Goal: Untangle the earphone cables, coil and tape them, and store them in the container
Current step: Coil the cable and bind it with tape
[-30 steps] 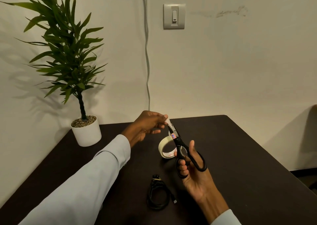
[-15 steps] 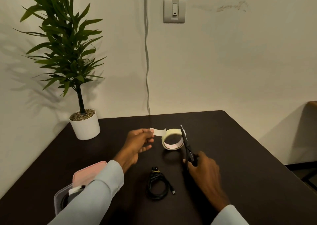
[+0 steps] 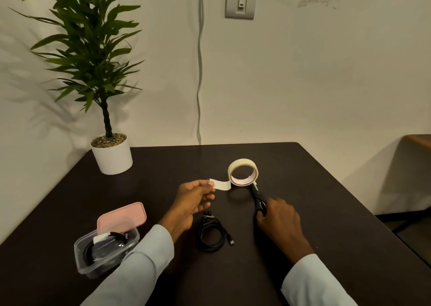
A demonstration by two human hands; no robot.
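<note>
My left hand (image 3: pixel 192 199) pinches a short cut strip of pale tape (image 3: pixel 220 185) above the table. Just right of the strip, the tape roll (image 3: pixel 243 172) stands on its edge on the table. My right hand (image 3: pixel 278 221) rests on the handles of black scissors (image 3: pixel 257 196), which lie on the table with their tips by the roll. A coiled black earphone cable (image 3: pixel 211 232) lies between my hands. At the front left, a clear container (image 3: pixel 105 251) holds another coiled, taped cable, and its pink lid (image 3: pixel 121 217) leans on the rim.
A potted plant in a white pot (image 3: pixel 112 156) stands at the table's back left corner. A grey cord (image 3: pixel 199 72) hangs down the wall behind. The dark table's (image 3: pixel 326 212) right edge drops to the floor, with another piece of furniture (image 3: pixel 417 140) further right.
The tape strip was cut from the roll in the air. Both hands then came down; the roll and the scissors now rest on the table, and the strip stays in my left hand.
</note>
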